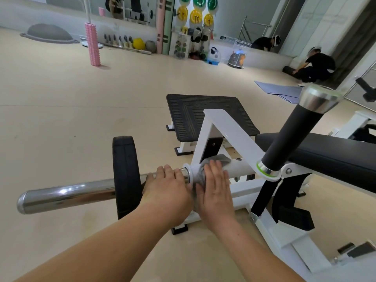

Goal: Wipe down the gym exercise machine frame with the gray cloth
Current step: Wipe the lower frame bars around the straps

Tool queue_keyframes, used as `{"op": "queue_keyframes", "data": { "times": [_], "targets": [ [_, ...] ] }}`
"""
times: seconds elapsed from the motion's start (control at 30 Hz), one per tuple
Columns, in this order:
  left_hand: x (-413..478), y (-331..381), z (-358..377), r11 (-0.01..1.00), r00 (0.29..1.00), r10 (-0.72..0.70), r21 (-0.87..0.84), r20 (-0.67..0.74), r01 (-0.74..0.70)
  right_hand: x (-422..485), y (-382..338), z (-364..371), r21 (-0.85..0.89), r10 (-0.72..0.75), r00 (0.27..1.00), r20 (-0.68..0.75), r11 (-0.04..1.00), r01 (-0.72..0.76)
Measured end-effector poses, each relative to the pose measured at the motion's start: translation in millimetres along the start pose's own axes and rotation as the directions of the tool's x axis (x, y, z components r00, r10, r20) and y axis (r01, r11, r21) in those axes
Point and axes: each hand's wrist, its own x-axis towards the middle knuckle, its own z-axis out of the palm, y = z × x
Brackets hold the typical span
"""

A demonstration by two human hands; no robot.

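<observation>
two bare forearms reach forward and down to a white gym machine frame (230,129) standing on a beige floor (61,110). the right hand (215,190) lies flat, fingers straight and close together, pressing a gray cloth (220,159) against the frame's horizontal white tube. the cloth is draped over the tube just beside its white end collar, and a bunched edge of it shows beyond the fingertips.

the left hand (166,186) sits just beside the right one, its fingers curled over the top of a chrome bar (67,192) that sticks out of the tube toward the left. it grips the bar between the collar and a black weight plate (126,176) that stands upright on the bar. the bar's rounded end reaches well past the plate.

to the right of the cloth, a black handle (293,137) with a shiny metal cap rises at a slant from the tube, through a green-edged ring. behind it lies a black padded seat (335,155). beyond the frame, a black ribbed footplate (205,112) rests on short white legs.

far off, a pink foam roller (92,43) stands upright on the floor, yellow and green discs (195,16) hang on the wall, and a person in black (317,66) crouches near blue mats (284,90).
</observation>
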Motion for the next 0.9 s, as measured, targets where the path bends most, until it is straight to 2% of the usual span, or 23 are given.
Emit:
{"op": "queue_keyframes", "data": {
  "times": [0.03, 0.1, 0.2, 0.27, 0.33, 0.4, 0.47, 0.53, 0.6, 0.63, 0.7, 0.77, 0.8, 0.83, 0.9],
  "targets": [
    [2.0, 0.0, 2.7, 0.999, 1.0, -0.008, -0.049, 0.004, 0.008, -2.1, -0.1, 1.0, 0.035, -0.054, 0.999, -0.002, 0.998, 0.054],
    [4.4, -2.1, 11.3, 0.989, 0.999, -0.012, -0.148, 0.033, 0.017, -1.5, 10.5, -3.0, 0.042, -0.057, 0.998, 0.015, 0.998, 0.057],
    [5.6, -6.4, 24.5, 0.98, 0.999, 0.003, -0.198, 0.051, 0.007, 0.6, 39.5, -11.6, -0.068, 0.162, 0.987, 0.013, 0.985, -0.161],
    [7.6, -8.0, 29.0, 0.979, 0.999, -0.002, -0.205, 0.042, 0.011, 3.4, 55.2, -15.8, -0.123, 0.347, 0.938, -0.004, 0.931, -0.345],
    [8.3, -7.2, 30.0, 0.98, 0.999, -0.008, -0.2, 0.036, 0.015, 5.7, 54.7, -15.8, -0.123, 0.418, 0.909, -0.003, 0.902, -0.415],
    [7.5, -6.0, 29.9, 0.982, 0.999, -0.009, -0.189, 0.034, 0.015, 4.9, 35.0, -9.9, -0.091, 0.338, 0.941, -0.017, 0.937, -0.338],
    [6.6, -5.6, 29.6, 0.982, 0.999, -0.004, -0.19, 0.034, 0.01, -1.9, 8.6, 0.0, -0.038, 0.133, 0.991, -0.001, 0.99, -0.133],
    [5.8, -6.4, 29.2, 0.981, 0.999, 0.002, -0.196, 0.034, 0.005, -10.0, -3.3, 8.1, 0.017, -0.083, 0.996, 0.013, 0.996, 0.083],
    [5.6, -7.2, 29.7, 0.98, 0.999, 0.005, -0.198, 0.034, 0.002, -9.6, 8.8, 5.6, 0.015, -0.159, 0.987, 0.03, 0.987, 0.159],
    [5.9, -7.4, 30.1, 0.981, 0.999, 0.005, -0.194, 0.032, 0.002, -8.3, 19.4, 1.5, -0.019, -0.126, 0.991, 0.04, 0.992, 0.127],
    [6.5, -7.3, 30.7, 0.982, 1.0, 0.0, -0.19, 0.026, 0.005, -4.8, 42.3, -8.1, -0.091, 0.062, 0.996, 0.062, 0.994, -0.056],
    [6.9, -6.4, 30.8, 0.983, 1.0, -0.001, -0.184, 0.026, 0.006, -0.5, 55.7, -13.8, -0.104, 0.263, 0.963, 0.063, 0.961, -0.256],
    [7.0, -6.0, 30.8, 0.984, 1.0, -0.002, -0.18, 0.028, 0.007, 1.6, 54.5, -13.0, -0.091, 0.311, 0.949, 0.051, 0.948, -0.306],
    [6.6, -5.7, 30.9, 0.984, 1.0, -0.001, -0.176, 0.031, 0.006, 3.2, 48.1, -10.8, -0.068, 0.318, 0.948, 0.035, 0.947, -0.315],
    [6.1, -5.5, 30.9, 0.985, 0.999, -0.001, -0.174, 0.034, 0.007, 4.1, 27.8, -3.0, -0.004, 0.215, 0.977, -0.005, 0.977, -0.215]
  ]
}}
